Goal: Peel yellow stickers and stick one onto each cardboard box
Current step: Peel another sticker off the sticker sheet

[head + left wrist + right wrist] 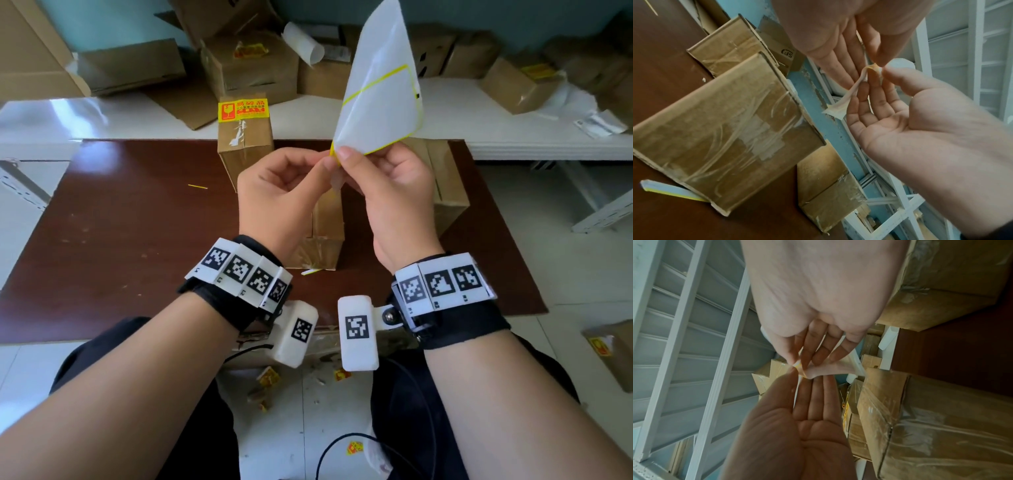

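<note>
Brown tabletop (137,222) w/ taped boxes (245,144); white floor.

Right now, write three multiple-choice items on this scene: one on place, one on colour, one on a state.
1. Where is the stickered box?
A. table's far edge
B. on the floor
C. on the lap

2. What colour outlines the backing sheet?
A. blue
B. yellow
C. green

3. What is the left hand doing?
A. resting flat
B. pinching a strip
C. holding a box

Answers: 1 A, it stands at the table's far edge. 2 B, yellow lines edge it. 3 B, its fingertips pinch the strip beside the right hand.
</note>
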A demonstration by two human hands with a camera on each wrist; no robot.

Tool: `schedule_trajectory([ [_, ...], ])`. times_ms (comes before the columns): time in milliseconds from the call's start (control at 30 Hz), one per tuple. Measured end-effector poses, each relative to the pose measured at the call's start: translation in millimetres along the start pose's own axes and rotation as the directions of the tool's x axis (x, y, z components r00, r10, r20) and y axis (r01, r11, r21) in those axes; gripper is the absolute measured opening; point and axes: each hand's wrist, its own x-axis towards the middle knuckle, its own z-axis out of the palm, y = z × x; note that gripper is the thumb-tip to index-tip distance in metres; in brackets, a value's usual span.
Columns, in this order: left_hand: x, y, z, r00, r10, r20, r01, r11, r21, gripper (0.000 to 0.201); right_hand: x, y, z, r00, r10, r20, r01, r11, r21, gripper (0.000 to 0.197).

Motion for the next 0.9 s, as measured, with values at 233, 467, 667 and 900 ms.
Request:
schedule_trajectory([
  [233, 4, -3, -2, 0.998, -0.035, -0.043, 0.035, 0.999, -0.006, 0.008, 1, 0, 2, 0.998, 0.058, -0.010, -0.058, 0.998, 0.026, 0.008],
  [467, 4, -3, -3, 0.999, 0.018, -0.041, -0.017, 1.000, 0.021, 0.008, -2, 7, 11, 0.997, 0.071, 0.012, -0.071, 0.997, 0.028, 0.015],
  [667, 8, -3, -9, 0.999, -0.013, -0.052, 0.014, 1.000, 0.019, 0.007, 0, 7, 13, 0.990, 0.130, -0.054, -0.127, 0.990, 0.053, 0.013],
  [900, 7, -2, -7, 0.999, -0.001, -0.033, 0.002, 1.000, 0.003, 0.010, 1, 7, 17, 0.994, 0.100, -0.042, -0.097, 0.993, 0.071, 0.019],
])
